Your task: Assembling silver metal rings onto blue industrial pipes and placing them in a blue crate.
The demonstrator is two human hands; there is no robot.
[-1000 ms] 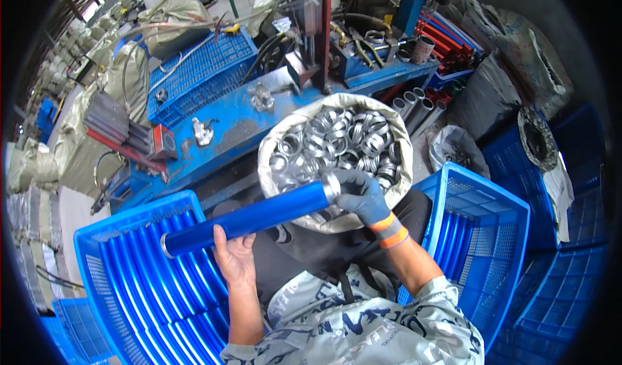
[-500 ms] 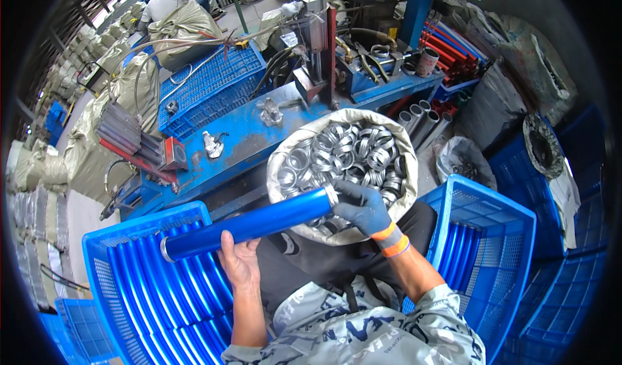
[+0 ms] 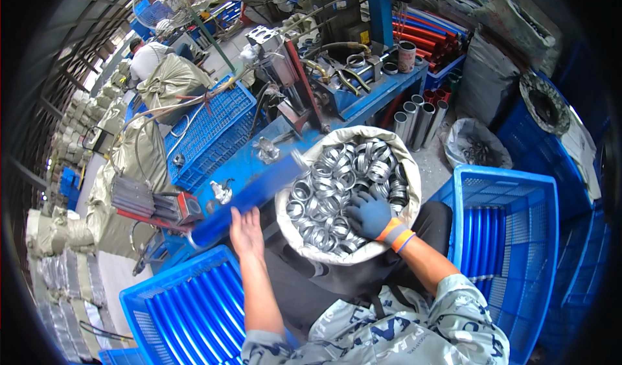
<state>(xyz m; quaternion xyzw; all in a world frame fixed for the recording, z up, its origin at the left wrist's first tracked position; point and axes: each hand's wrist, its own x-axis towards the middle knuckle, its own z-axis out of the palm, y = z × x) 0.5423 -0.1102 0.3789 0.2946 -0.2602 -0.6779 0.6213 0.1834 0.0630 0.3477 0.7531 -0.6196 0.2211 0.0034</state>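
Left of centre in the frame, the bare left hand [image 3: 246,230] is gripping a blurred blue tube [image 3: 249,200] slanting up toward the sack [image 3: 295,225] of metal rings [image 3: 343,183]. At centre, the gloved right hand [image 3: 369,212] is curling down among those rings; whether it is grasping any cannot be told.

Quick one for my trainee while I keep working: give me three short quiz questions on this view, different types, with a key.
1. True or false: the left hand is bare and on the blue tube.
2. The gloved right hand is in: A) the right blue crate B) the sack of metal rings C) the black bag.
3. Fill in: the crate below the left hand holds blue ____.

Key: 1 true; 2 B; 3 tubes.
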